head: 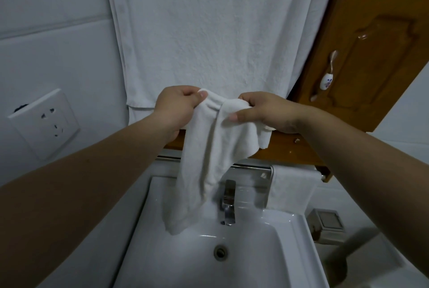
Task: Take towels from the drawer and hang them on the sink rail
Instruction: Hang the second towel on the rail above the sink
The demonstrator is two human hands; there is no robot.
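A small white towel (pixel 209 160) hangs down in front of me, over the sink (pixel 267 264). My left hand (pixel 176 106) pinches its upper left corner between thumb and fingers. My right hand (pixel 267 111) grips the upper edge beside it, thumb on the front of the cloth. The towel's lower end dangles just left of the chrome tap (pixel 228 201). Behind the towel runs the metal sink rail (pixel 253 168). On the rail's right part hangs another folded white towel (pixel 292 187).
A large white towel (pixel 209 32) hangs on the wall above. A wooden cabinet door (pixel 371 43) with a ceramic handle (pixel 326 78) stands to the right. A wall socket (pixel 46 122) is at the left. A small grey box (pixel 327 225) sits right of the sink.
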